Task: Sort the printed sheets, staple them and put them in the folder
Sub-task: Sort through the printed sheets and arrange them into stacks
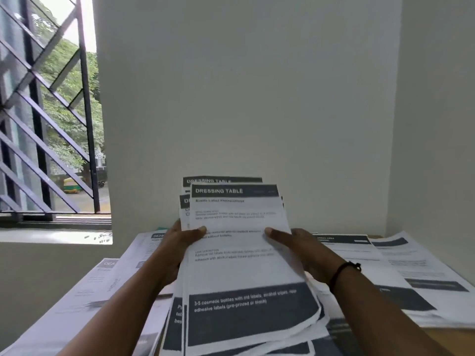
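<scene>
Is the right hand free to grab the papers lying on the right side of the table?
Probably not yet. The right hand is gripping the held stack of sheets together with the left hand. The papers on the right lie uncovered, so nothing else blocks them.

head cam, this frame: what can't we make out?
- Held stack: sheet count unreadable; top page covers the rest.
- Left hand and right hand: fingers hidden behind the stack, only thumbs show.
- Sheets on table: text too blurred.
- Stapler, folder: none identifiable in this view.
</scene>
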`<action>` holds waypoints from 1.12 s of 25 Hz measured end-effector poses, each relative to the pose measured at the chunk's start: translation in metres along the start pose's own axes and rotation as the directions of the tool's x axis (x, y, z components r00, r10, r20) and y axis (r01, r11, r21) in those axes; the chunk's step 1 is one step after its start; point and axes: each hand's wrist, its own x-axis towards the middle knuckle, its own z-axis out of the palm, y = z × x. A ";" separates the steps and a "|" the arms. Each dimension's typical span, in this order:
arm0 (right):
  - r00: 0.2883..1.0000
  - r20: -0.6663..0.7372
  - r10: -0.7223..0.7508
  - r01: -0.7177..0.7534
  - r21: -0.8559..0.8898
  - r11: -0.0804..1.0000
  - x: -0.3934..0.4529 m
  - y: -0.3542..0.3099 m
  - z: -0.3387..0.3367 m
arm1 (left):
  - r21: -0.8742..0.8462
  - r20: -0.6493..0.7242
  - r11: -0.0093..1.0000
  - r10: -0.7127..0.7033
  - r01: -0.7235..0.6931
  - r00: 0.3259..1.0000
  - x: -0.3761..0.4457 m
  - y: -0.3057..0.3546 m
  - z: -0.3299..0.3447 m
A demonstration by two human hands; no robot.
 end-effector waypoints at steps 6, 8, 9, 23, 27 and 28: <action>0.862 -0.346 -0.371 0.403 0.022 0.915 -0.051 -0.054 -0.001 | 0.022 0.018 0.941 0.336 -0.337 0.942 -0.029 0.057 0.054; 0.782 -0.381 -0.494 0.516 -0.049 0.855 -0.070 -0.069 0.000 | -0.036 -0.008 0.924 0.381 -0.381 0.925 -0.039 0.064 0.074; 0.761 -0.375 -0.530 0.540 -0.088 0.837 -0.076 -0.071 -0.002 | -0.078 -0.015 0.924 0.375 -0.375 0.927 -0.044 0.062 0.082; 0.881 -0.333 -0.335 0.316 -0.110 0.942 -0.080 -0.008 -0.038 | 0.236 0.118 0.961 0.122 -0.147 0.985 -0.044 0.014 0.074; 0.833 -0.370 -0.411 0.357 -0.206 0.911 -0.073 0.005 -0.021 | 0.340 0.063 0.932 0.106 -0.121 0.992 -0.047 0.000 0.085; 0.788 -0.430 -0.441 0.392 -0.202 0.897 -0.074 0.000 -0.018 | 0.327 0.034 0.935 0.132 -0.136 0.991 -0.049 0.005 0.092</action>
